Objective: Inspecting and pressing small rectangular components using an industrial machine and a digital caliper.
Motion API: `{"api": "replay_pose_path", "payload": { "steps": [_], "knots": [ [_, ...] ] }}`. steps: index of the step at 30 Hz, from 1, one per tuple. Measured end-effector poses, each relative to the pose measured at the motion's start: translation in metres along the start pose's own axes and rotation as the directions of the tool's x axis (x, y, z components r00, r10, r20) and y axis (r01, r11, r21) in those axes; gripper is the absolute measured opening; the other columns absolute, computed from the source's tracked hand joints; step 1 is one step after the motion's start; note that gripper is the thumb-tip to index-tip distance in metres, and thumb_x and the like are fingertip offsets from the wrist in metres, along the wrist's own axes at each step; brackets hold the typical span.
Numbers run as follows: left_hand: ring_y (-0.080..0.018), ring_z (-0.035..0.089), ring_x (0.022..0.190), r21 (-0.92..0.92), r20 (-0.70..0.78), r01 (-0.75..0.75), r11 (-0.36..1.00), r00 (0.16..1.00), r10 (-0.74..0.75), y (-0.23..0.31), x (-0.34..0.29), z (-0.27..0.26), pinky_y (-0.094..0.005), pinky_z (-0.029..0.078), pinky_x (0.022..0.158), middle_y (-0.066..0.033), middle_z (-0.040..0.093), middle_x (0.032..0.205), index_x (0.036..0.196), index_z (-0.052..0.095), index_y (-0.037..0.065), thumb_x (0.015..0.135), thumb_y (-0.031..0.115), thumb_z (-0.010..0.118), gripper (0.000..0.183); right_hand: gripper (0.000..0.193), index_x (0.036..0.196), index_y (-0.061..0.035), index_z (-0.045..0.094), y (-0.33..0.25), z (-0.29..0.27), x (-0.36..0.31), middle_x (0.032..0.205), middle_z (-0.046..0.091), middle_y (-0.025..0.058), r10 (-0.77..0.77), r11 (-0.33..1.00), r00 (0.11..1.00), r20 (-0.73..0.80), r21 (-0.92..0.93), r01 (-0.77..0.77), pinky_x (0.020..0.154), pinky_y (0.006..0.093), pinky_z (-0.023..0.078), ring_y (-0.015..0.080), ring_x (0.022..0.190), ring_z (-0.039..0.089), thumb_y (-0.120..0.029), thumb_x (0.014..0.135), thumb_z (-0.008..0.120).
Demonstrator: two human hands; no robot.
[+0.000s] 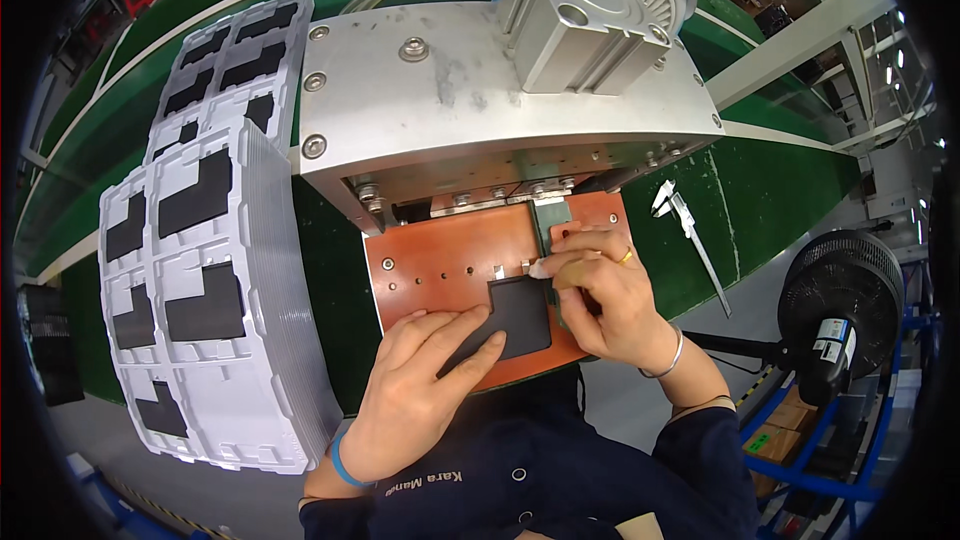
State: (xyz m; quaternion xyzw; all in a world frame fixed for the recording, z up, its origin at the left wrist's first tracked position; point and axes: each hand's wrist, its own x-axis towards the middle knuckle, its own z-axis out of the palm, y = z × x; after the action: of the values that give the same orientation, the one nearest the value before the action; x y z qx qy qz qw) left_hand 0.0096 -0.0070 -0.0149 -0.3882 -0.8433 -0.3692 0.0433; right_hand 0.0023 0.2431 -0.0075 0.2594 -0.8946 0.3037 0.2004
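A flat black L-shaped piece [521, 314] lies on the orange plate [445, 251] at the mouth of a metal press [420, 100]. My left hand [420, 360] rests over its left part, fingers stretched out and thumb apart, touching its surface. Small pale tabs [499, 272] show along the piece's far edge. There my right hand [610, 295] is closed in a pinch, its fingertips down by the piece's far right corner. Something whitish shows at those fingertips; whether it is held or worn cannot be made out. A greenish bar [549, 221] runs under the right fingers.
At the left stands a stack of white molded trays [215, 380], with black L-shaped pieces [205, 302] in the top one. Another tray [225, 75] lies behind it. A caliper [692, 235] is on the green table [770, 190] at the right. Beyond it stands a black fan [840, 290].
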Motion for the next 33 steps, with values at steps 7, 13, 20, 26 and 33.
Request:
{"api": "replay_pose_path", "payload": {
  "steps": [7,13,20,26,33],
  "knots": [
    [-0.0258,0.060,0.112,-0.007,0.027,0.025,1.000,0.999,-0.025,0.001,0.001,-0.002,-0.0441,0.048,0.098,-0.0121,0.066,0.126,0.109,0.076,0.008,0.076,0.011,0.067,0.035,0.019,0.097,-0.0070,0.067,-0.011,-0.003,0.005,0.103,0.070,0.0075,-0.082,0.955,0.980,0.180,-0.266,0.129,0.102,0.0449,0.047,0.0248,0.110,0.064,-0.004,0.079,0.066],
    [-0.0257,0.060,0.111,-0.028,0.032,0.029,0.999,0.999,-0.028,0.001,0.001,-0.002,-0.0442,0.048,0.098,-0.0121,0.066,0.127,0.109,0.077,0.009,0.075,0.010,0.069,0.035,0.028,0.105,-0.0095,0.069,-0.006,0.002,0.007,0.117,0.066,0.0088,-0.018,0.955,0.990,0.141,-0.291,0.059,0.099,0.0427,0.047,0.0268,0.118,0.057,-0.006,0.078,0.067],
    [-0.0268,0.060,0.110,-0.033,0.023,0.028,0.999,0.999,-0.028,0.000,0.001,-0.002,-0.0434,0.048,0.098,-0.0125,0.066,0.126,0.109,0.077,0.009,0.074,0.010,0.069,0.035,0.035,0.109,-0.0131,0.070,-0.002,0.004,0.005,0.126,0.059,0.0065,-0.064,0.988,0.975,0.211,-0.124,0.092,0.091,0.0396,0.046,0.0284,0.117,0.052,-0.001,0.077,0.066],
    [-0.0274,0.060,0.109,-0.036,0.027,0.030,0.999,0.999,-0.029,0.002,0.001,-0.003,-0.0426,0.049,0.097,-0.0132,0.066,0.126,0.109,0.077,0.008,0.073,0.008,0.070,0.037,0.038,0.114,-0.0120,0.071,-0.004,0.004,0.008,0.126,0.059,0.0083,-0.008,0.992,0.975,0.221,-0.118,0.035,0.090,0.0389,0.046,0.0282,0.116,0.053,0.000,0.078,0.066],
    [-0.0299,0.059,0.108,-0.012,0.034,0.030,0.999,0.999,-0.029,0.004,0.003,-0.003,-0.0393,0.049,0.094,-0.0141,0.065,0.126,0.110,0.077,0.008,0.069,0.006,0.070,0.042,0.043,0.116,-0.0072,0.071,-0.008,-0.020,-0.012,0.125,0.062,0.0096,0.092,0.991,0.996,-0.005,-0.098,-0.092,0.091,0.0385,0.046,0.0299,0.107,0.060,-0.001,0.074,0.075]
  ]
}}
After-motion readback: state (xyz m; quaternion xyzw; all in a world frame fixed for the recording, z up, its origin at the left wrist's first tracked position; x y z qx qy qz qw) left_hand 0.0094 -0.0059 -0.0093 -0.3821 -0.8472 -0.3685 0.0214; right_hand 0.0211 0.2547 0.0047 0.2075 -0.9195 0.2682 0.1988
